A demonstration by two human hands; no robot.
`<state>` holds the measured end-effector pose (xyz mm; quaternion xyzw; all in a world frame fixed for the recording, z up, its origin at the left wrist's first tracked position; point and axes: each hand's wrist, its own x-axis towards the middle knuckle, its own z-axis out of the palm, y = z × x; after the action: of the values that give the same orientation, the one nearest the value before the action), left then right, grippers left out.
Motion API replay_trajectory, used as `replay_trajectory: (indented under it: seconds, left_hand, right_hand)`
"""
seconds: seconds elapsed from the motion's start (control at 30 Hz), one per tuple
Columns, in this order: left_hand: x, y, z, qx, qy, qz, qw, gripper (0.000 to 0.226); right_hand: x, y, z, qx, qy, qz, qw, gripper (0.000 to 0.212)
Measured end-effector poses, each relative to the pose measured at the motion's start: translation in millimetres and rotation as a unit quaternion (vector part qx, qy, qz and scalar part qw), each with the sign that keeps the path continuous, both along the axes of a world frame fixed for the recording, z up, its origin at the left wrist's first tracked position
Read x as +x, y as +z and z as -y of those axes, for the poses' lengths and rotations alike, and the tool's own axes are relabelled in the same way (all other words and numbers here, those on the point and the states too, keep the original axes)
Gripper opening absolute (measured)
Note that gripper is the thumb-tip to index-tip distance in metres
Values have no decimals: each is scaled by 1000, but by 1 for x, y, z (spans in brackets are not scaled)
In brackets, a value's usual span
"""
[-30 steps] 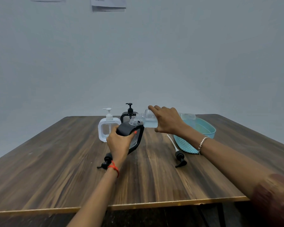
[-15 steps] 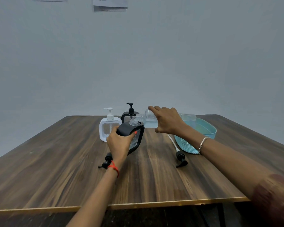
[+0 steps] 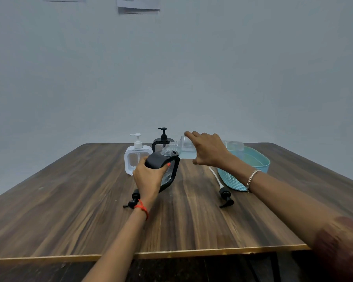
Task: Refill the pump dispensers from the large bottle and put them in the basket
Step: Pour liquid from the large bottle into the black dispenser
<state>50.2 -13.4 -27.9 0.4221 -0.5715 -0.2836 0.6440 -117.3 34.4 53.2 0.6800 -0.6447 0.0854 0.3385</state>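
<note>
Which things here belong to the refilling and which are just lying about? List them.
Job: large bottle, tipped in right hand; open black dispenser in left hand; white dispenser; capped black dispenser; loose pump by the basket; loose pump by the left wrist; basket.
Lying about: papers on the wall.

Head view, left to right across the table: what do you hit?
White pump dispenser → open black dispenser in the left hand → right hand on the large bottle → teal basket.
</note>
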Motion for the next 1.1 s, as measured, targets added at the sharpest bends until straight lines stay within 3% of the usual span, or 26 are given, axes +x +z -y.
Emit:
replay_trajectory:
  seconds: [0.37, 0.7, 0.8, 1.1]
  left_hand:
    - [1, -3, 1, -2, 2, -1, 1000, 50]
    - [5, 3, 7, 8, -40, -17, 999, 52]
    - [5, 3, 13, 31, -69, -32, 997, 49]
    - [22, 7, 31, 82, -180, -109, 974, 42]
  right_hand:
    - [-2, -1, 1, 1, 10, 18, 1000, 78]
    - [-7, 2, 8, -39, 76, 217, 972, 78]
    - [-11, 4, 9, -61, 118, 345, 929, 70]
    - [-24, -24, 18, -56, 197, 665, 718, 65]
